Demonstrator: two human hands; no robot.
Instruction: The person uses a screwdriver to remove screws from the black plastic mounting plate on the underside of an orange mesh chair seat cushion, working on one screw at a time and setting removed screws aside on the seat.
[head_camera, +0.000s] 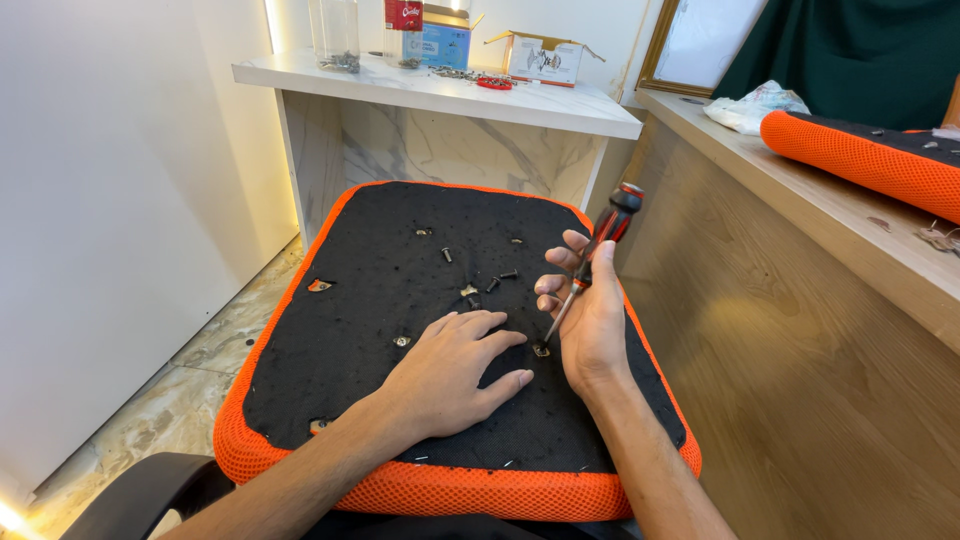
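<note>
The right hand (590, 320) had its fingers wrapped around a red-and-black screwdriver (592, 262), whose tip met a screw hole (541, 350) on the black underside of an orange-edged seat cushion (380, 250). The left hand (450, 370) lay flat on the cushion just beside that hole, fingers spread and holding nothing. Loose screws (490, 282) sat on the cushion beyond both hands.

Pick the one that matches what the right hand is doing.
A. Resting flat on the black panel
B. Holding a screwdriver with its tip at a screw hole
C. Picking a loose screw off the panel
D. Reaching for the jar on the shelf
B: the right hand grips a red-and-black screwdriver whose tip meets a hole in the black panel, while the left hand lies flat beside it.
</note>
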